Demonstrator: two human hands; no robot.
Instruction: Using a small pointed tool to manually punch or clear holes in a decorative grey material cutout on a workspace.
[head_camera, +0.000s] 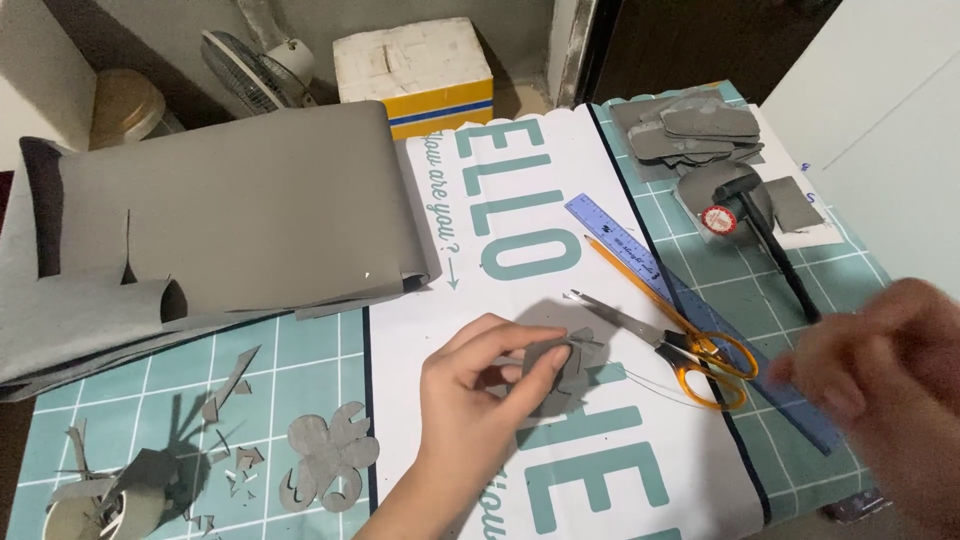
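Observation:
My left hand (480, 400) pinches a small grey cut-out piece (568, 365) over the white printed sheet (520, 250) near the middle of the table. Its thumb and fingers close on the folded grey shape. My right hand (880, 385) hovers blurred at the right edge, fingers curled, above the blue ruler (640, 255). I cannot tell whether it holds anything. Orange-handled scissors (690, 350) lie shut between the two hands, touching neither. An orange pencil (625, 272) lies beside the ruler.
A large grey sheet (230, 210) covers the upper left. Grey scraps (235, 460) and a flower-like cut-out (325, 455) lie on the green cutting mat (300, 350). A black mallet (765, 225) and stacked grey pieces (690, 130) sit upper right. A tape roll (100, 505) rests lower left.

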